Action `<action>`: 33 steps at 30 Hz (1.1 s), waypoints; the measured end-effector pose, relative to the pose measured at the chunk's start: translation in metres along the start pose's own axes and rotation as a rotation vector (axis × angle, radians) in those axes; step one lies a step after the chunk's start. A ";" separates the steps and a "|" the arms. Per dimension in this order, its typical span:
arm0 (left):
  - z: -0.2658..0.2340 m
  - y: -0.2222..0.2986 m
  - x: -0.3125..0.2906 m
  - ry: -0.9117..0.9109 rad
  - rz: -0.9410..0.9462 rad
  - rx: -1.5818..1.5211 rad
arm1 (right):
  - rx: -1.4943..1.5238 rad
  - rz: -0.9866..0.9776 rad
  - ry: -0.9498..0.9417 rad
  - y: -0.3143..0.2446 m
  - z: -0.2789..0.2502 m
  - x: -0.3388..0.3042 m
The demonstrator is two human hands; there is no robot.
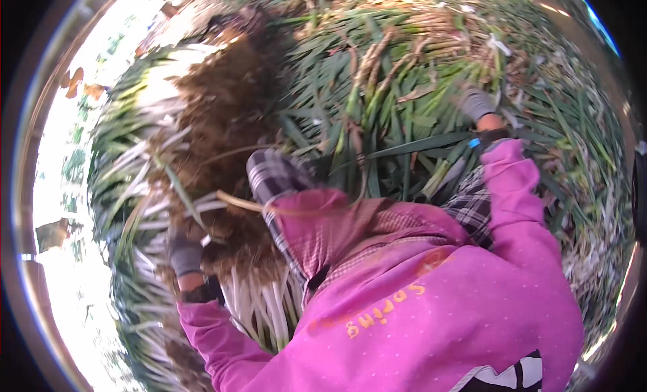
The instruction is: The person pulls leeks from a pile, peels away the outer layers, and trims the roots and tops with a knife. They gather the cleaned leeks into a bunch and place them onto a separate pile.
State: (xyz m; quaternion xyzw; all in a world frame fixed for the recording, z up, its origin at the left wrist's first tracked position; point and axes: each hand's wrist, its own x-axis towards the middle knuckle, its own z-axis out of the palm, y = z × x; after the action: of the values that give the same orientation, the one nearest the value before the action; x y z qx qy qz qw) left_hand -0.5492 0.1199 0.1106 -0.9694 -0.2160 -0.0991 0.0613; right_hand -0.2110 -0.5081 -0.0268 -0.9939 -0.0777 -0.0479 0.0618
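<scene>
My left hand (185, 254), in a grey glove, reaches into a heap of leek-like plants (145, 156) on the left. It rests beside their soil-brown root mass (226, 109); its fingers are blurred, and I cannot see whether they grip a stalk. My right hand (476, 103), gloved the same way, is over the green leaves (424, 122) at the upper right. Its fingertips are smeared by motion and blend into the stalks. White stems (266, 304) with green ends lie near my left forearm.
More cut stalks (431, 31) are heaped across the far side, and a deep pile of leaves (573, 142) curves round the right. My checked trouser knee (276, 173) stands between the two heaps. A thin tan stalk (239, 202) lies across near the knee.
</scene>
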 end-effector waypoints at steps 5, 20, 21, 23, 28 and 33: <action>0.049 0.284 0.113 -0.087 0.557 -0.279 | 0.540 0.123 -0.194 -0.083 0.048 -0.049; 0.265 0.363 0.102 -0.473 0.240 -1.004 | 1.503 0.433 -0.295 -0.208 0.179 0.040; 0.280 0.362 0.113 -0.558 -0.005 -1.280 | 1.083 0.148 -0.146 -0.207 0.208 0.050; 0.310 0.348 0.138 -0.645 -0.359 -1.660 | 0.780 0.300 -0.255 -0.242 0.216 0.062; 0.375 0.333 0.137 -0.772 -0.222 -1.571 | 0.734 0.445 -0.359 -0.279 0.194 0.061; 0.353 0.381 0.072 -0.927 0.080 -1.396 | 0.802 0.591 -0.371 -0.207 0.154 0.034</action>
State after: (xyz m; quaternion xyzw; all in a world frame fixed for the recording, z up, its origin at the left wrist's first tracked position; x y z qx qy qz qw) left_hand -0.2626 -0.1360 -0.2458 -0.7341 -0.0740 0.2005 -0.6445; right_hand -0.1973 -0.2799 -0.1519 -0.8634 0.1838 0.1817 0.4332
